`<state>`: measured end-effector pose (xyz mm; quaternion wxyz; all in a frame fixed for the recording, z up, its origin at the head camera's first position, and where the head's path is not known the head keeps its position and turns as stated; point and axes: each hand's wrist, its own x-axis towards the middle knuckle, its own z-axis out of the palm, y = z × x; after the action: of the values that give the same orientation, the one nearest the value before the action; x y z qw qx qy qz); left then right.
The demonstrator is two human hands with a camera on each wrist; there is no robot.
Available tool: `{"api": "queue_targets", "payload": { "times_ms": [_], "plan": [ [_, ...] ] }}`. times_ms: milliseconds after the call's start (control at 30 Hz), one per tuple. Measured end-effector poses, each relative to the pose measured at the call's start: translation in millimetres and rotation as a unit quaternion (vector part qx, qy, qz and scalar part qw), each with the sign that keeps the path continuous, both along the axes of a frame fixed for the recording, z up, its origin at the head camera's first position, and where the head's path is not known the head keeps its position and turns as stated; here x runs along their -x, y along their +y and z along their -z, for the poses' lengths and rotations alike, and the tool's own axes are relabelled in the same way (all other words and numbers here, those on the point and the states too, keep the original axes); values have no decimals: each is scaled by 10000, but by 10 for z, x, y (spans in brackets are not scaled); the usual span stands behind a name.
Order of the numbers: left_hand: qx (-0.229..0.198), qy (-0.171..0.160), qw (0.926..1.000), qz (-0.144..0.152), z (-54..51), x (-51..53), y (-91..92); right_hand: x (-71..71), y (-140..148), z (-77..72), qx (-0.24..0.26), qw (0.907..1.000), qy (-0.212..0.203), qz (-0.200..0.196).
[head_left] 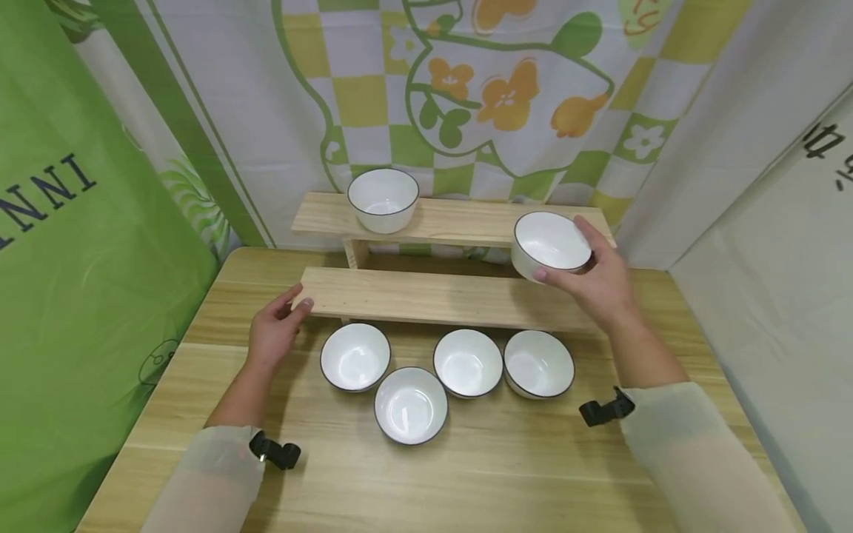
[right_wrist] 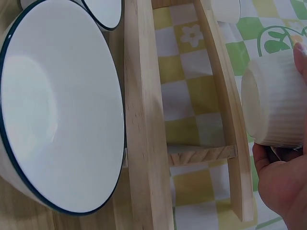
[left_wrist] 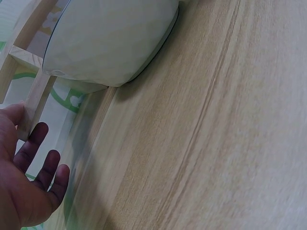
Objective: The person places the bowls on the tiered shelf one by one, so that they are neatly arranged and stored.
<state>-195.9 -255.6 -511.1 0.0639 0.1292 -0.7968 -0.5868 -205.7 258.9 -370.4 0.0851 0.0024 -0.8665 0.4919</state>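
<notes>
My right hand [head_left: 603,285] grips a white bowl [head_left: 549,240] with a dark rim, thumb at the near side and fingers at the far side. In the right wrist view the held bowl [right_wrist: 276,100] shows ribbed outer walls and hangs beside the upper board. With thumb and forefinger, my left hand [head_left: 275,329] pinches the left end of the wooden two-tier shelf's lower board [head_left: 413,295]; the left wrist view shows its other fingers loosely bent. Another white bowl [head_left: 383,201] sits on the upper board [head_left: 460,220], towards its left.
Several white bowls stand on the wooden table [head_left: 466,474] before the shelf: one at left [head_left: 355,357], one nearer me [head_left: 411,406], and two side by side, a middle bowl [head_left: 468,363] and a right bowl [head_left: 538,364]. A patterned curtain [head_left: 373,96] hangs behind.
</notes>
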Motion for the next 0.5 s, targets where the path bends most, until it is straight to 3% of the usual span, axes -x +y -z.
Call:
{"api": "queue_targets", "payload": {
  "times_ms": [500],
  "plan": [
    [-83,-7,9999,56,14,5,-14,161,-178,-37,225,9996,41,-187]
  ]
}}
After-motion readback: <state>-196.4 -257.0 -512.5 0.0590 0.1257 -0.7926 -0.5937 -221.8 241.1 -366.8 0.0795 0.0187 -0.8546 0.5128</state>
